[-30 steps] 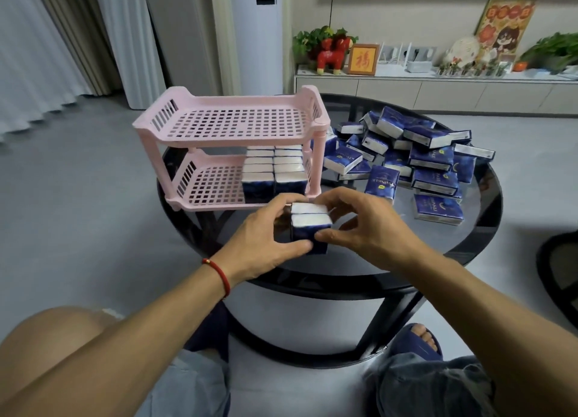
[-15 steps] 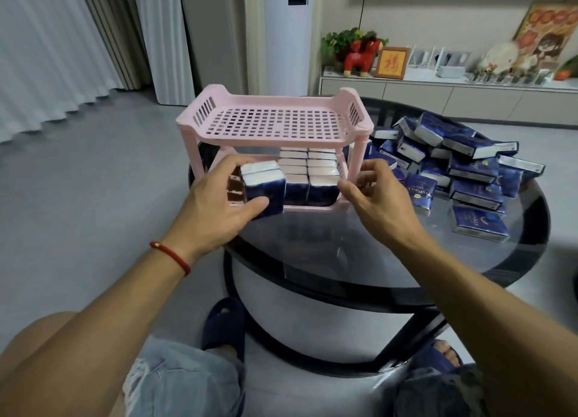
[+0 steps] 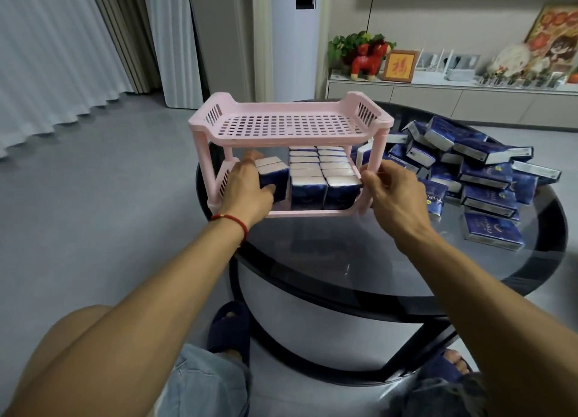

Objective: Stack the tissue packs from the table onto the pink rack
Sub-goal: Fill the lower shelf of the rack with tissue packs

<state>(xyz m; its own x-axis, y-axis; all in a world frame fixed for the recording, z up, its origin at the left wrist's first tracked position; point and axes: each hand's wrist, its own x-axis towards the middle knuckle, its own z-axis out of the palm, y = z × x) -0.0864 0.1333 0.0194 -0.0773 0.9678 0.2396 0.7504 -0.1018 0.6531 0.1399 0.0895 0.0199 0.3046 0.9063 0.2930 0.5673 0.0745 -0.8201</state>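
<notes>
Carried from the glass table [image 3: 375, 260], boxy glossy packs [image 3: 272, 177] sit in the slotted pink rack [image 3: 291, 125], left fingers [image 3: 269, 191] pinching them.

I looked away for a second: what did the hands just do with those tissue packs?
The left hand carried the two packs from the table's front into the pink rack's lower shelf, left of the rows already there. The right hand let go of them and now holds the rack's right front post. The pile of packs on the table stayed put.

One pink rack [image 3: 291, 125]; two hands; tissue packs [image 3: 488, 172] perhaps thirty-odd, pile unclear.
</notes>
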